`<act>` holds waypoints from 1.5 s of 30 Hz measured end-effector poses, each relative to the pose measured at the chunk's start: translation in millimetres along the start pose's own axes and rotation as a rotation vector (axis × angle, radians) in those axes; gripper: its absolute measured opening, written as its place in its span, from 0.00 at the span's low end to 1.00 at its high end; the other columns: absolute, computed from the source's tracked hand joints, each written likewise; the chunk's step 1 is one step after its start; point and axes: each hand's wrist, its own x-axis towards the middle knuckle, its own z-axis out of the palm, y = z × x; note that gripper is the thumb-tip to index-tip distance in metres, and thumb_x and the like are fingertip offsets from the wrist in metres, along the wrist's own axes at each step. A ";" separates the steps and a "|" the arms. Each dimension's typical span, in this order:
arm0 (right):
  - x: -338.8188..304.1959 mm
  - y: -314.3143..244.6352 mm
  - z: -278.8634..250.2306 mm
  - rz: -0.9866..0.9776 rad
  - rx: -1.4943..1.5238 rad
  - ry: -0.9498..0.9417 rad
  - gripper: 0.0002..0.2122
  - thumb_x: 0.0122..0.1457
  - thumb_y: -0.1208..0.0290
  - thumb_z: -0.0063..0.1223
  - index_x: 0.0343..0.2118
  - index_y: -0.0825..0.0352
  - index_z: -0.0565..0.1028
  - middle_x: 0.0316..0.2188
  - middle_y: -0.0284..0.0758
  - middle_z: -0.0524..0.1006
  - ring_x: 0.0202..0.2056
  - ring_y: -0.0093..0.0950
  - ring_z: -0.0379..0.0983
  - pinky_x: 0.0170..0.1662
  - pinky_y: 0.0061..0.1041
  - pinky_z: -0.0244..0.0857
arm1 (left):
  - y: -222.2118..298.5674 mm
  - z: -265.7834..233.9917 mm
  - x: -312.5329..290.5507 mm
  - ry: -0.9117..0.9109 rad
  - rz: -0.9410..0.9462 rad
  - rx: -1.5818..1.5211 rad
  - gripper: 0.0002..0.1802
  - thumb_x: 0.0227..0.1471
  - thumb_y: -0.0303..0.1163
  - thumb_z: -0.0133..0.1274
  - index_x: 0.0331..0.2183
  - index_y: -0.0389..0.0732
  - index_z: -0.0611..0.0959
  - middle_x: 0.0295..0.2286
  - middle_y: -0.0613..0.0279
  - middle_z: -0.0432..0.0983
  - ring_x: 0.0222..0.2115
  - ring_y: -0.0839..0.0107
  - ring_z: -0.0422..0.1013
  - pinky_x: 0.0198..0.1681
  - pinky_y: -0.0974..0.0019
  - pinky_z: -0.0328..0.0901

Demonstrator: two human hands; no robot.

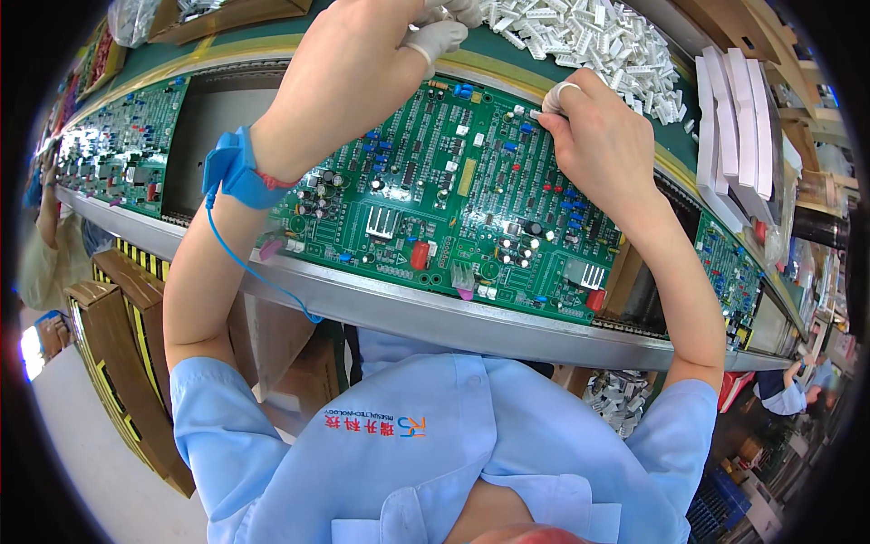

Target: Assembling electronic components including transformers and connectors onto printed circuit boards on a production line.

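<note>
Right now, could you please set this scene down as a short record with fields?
Left hand: white finger cots; any held item unclear
Right hand: fingertips at small white connector; grip unclear
Left wrist: blue wrist strap, corded
Below hands: green populated circuit boards
Beyond boards: white connector pile
Near side: metal rail

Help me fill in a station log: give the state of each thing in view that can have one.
Circuit board: lying component side up, fitted with many parts.
Left hand: fingers bent, by the picture's top edge; grip unclear.
Right hand: thumb and finger close together at the board; grip unclear.
Blue wrist strap: fastened around the left wrist.
Blue cord: attached to the strap, slack.
White connectors: loose, heaped.
</note>
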 end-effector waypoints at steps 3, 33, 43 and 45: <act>-4.9 5.5 2.7 0.027 0.016 0.004 0.04 0.52 0.71 0.60 0.27 0.62 0.75 0.29 0.31 0.72 0.30 0.34 0.76 0.28 0.33 0.69 | 38.4 2.8 2.1 0.125 -0.124 -0.202 0.11 0.53 0.32 0.57 0.37 0.37 0.82 0.22 0.52 0.77 0.22 0.65 0.75 0.27 0.66 0.69; 48.7 27.0 2.1 -0.064 -0.196 0.047 0.03 0.50 0.76 0.52 0.26 0.68 0.75 0.30 0.39 0.75 0.32 0.36 0.77 0.33 0.37 0.71 | 121.8 40.6 -68.8 -0.753 -0.488 0.685 0.14 0.50 0.38 0.56 0.21 0.38 0.83 0.14 0.53 0.74 0.17 0.54 0.72 0.23 0.54 0.66; 47.9 38.6 -2.3 -0.161 -0.160 0.120 0.04 0.50 0.74 0.54 0.23 0.68 0.77 0.26 0.39 0.77 0.30 0.36 0.77 0.33 0.35 0.71 | 124.0 50.0 -56.1 -0.827 -0.512 0.706 0.14 0.49 0.36 0.55 0.20 0.37 0.83 0.16 0.51 0.76 0.19 0.53 0.74 0.25 0.54 0.68; 46.0 38.3 -4.4 -0.160 -0.142 0.128 0.05 0.50 0.73 0.54 0.23 0.68 0.77 0.25 0.39 0.77 0.30 0.36 0.77 0.32 0.34 0.71 | 122.8 50.7 -54.0 -0.842 -0.508 0.702 0.14 0.49 0.36 0.55 0.20 0.37 0.83 0.16 0.51 0.76 0.19 0.52 0.74 0.25 0.54 0.69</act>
